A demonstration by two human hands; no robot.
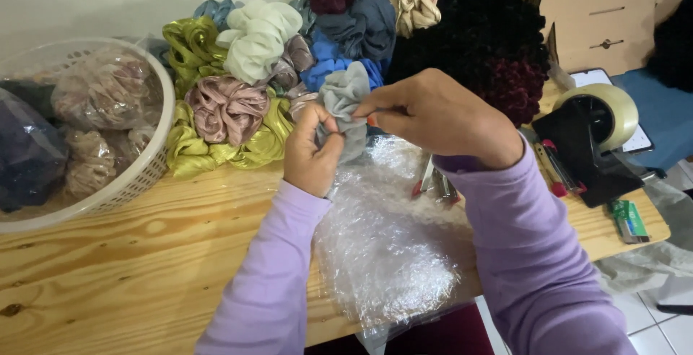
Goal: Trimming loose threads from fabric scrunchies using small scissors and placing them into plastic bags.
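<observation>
A grey fabric scrunchie [343,102] is held up over the wooden table [130,254] between both hands. My left hand [312,151] pinches its lower left side with the fingers curled shut. My right hand [433,113] grips its right side from above. Both arms wear lilac sleeves. Directly below the hands lies a stack of crinkled clear plastic bags [390,239], reaching over the table's front edge.
A pile of scrunchies [253,73] in gold, pink, white, blue and dark red fills the back of the table. A white basket [148,171] with bagged scrunchies stands at the left. A black tape dispenser [592,138] and a lighter [629,219] sit at the right.
</observation>
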